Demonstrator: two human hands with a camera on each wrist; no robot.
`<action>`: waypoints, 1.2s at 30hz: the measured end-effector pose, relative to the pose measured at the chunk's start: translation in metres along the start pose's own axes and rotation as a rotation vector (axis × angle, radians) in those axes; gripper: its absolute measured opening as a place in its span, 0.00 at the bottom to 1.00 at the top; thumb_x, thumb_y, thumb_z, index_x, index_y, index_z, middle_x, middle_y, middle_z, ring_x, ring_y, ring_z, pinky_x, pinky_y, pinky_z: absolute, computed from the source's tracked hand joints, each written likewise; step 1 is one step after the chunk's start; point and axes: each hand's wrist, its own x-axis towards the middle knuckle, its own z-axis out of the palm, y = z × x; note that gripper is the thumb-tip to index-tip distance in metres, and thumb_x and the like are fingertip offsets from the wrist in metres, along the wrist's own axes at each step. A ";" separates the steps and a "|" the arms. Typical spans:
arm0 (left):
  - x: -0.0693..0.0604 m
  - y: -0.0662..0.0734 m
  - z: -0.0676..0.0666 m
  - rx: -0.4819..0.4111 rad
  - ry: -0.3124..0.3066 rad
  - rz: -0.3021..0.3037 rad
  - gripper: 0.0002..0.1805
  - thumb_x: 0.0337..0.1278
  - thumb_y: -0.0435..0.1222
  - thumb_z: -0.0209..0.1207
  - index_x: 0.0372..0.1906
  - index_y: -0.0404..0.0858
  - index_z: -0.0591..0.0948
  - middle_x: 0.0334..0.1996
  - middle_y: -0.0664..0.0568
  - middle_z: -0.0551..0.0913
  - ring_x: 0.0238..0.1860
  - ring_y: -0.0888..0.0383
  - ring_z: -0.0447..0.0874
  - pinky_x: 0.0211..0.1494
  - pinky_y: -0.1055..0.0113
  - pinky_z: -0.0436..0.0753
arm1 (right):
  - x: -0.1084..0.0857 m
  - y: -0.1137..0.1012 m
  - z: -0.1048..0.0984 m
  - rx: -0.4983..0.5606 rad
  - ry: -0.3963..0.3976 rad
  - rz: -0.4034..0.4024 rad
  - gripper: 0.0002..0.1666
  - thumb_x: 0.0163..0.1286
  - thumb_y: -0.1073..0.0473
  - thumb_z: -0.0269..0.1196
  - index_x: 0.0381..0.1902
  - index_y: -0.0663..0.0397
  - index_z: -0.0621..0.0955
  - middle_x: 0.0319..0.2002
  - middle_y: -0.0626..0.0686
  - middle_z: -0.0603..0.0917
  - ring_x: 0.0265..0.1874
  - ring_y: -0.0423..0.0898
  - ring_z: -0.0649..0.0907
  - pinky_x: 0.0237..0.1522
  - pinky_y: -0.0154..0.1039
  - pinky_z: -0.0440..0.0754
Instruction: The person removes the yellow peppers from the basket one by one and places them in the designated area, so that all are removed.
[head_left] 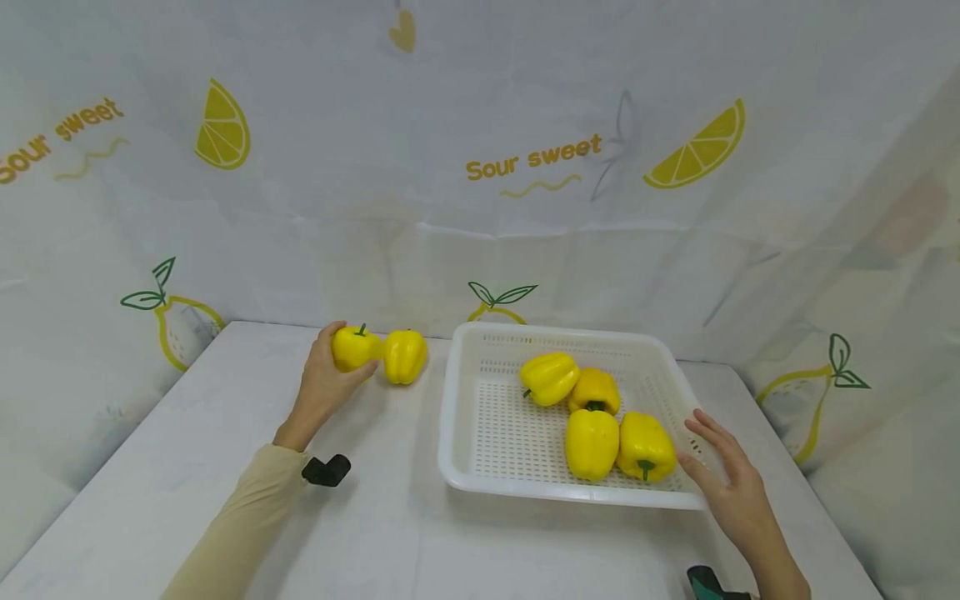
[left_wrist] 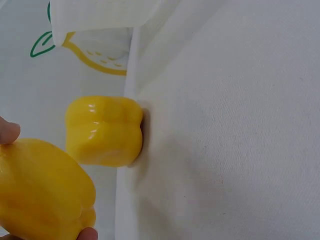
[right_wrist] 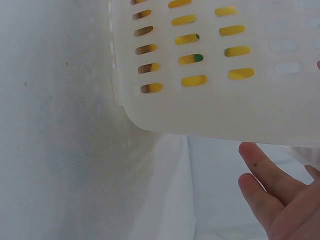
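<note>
At the back left of the table, my left hand (head_left: 330, 375) grips a yellow bell pepper (head_left: 352, 348) with a green stem, thumb on one side and fingers on the other. The left wrist view shows this held pepper (left_wrist: 42, 192) close up. Just right of it another yellow bell pepper (head_left: 405, 357) stands on the table. My right hand (head_left: 735, 492) is at the right rim of a white plastic basket (head_left: 517, 490), its fingers spread and fairly straight. Whether the thumb touches the rim, I cannot tell. Several yellow bell peppers (head_left: 592, 446) lie inside the basket.
A white cloth covers the table (head_left: 375, 542), and a white curtain (head_left: 337, 208) with lemon prints hangs behind and at both sides. The basket's slotted side wall (right_wrist: 210, 107) stands beside the right hand. Dark wrist mounts (head_left: 327, 471) sit at both wrists.
</note>
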 end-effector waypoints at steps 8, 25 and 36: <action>0.004 -0.006 -0.001 0.000 -0.030 -0.039 0.46 0.58 0.41 0.62 0.77 0.38 0.51 0.69 0.32 0.61 0.65 0.37 0.66 0.69 0.39 0.68 | 0.000 -0.001 0.000 -0.004 -0.009 0.012 0.33 0.75 0.54 0.57 0.73 0.59 0.65 0.79 0.57 0.52 0.77 0.67 0.51 0.64 0.77 0.56; 0.013 -0.016 -0.001 0.070 -0.069 -0.080 0.46 0.63 0.44 0.59 0.78 0.38 0.49 0.69 0.27 0.60 0.64 0.34 0.66 0.68 0.38 0.68 | 0.000 0.000 0.000 -0.006 -0.003 0.004 0.33 0.75 0.55 0.56 0.73 0.60 0.65 0.79 0.58 0.52 0.77 0.67 0.51 0.64 0.77 0.55; 0.019 -0.019 0.001 0.067 -0.085 -0.103 0.44 0.65 0.46 0.60 0.77 0.41 0.51 0.68 0.29 0.62 0.63 0.35 0.66 0.66 0.38 0.69 | -0.001 0.001 0.000 -0.003 0.006 -0.018 0.33 0.75 0.55 0.57 0.73 0.59 0.65 0.79 0.57 0.52 0.77 0.64 0.50 0.66 0.76 0.53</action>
